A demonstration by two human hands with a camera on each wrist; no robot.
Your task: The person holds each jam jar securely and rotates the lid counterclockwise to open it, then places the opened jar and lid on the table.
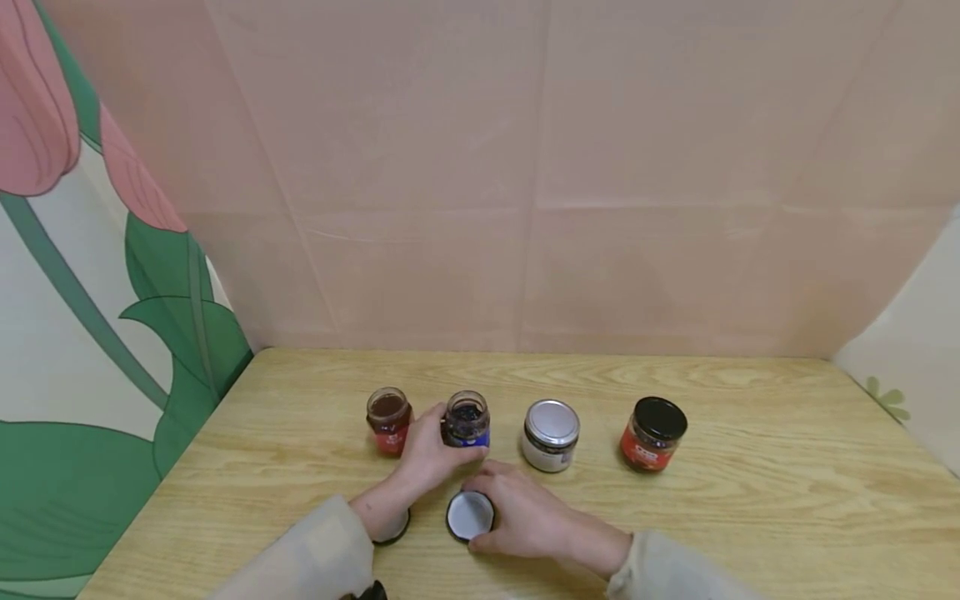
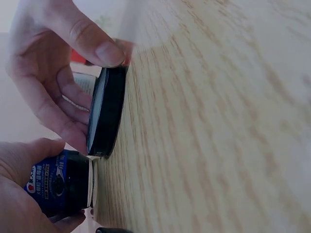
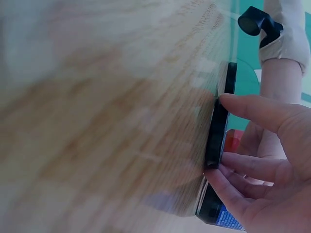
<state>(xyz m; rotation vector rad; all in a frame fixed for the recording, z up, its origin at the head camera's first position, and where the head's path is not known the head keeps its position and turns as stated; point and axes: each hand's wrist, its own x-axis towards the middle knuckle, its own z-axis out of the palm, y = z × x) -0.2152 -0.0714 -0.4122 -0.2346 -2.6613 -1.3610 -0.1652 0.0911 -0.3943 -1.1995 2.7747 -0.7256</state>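
Soft, even light fills the head view, with faint shadows. Both wrist views are dim, bluish and blurred up close.

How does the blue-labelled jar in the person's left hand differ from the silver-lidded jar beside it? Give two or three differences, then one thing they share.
The blue-labelled jar has no lid and shows dark contents; the silver-lidded jar is closed. The blue-labelled jar is gripped by the left hand; no hand touches the silver-lidded jar. The blue-labelled jar looks narrower, the silver-lidded jar broader and pale. Both stand upright on the wooden table.
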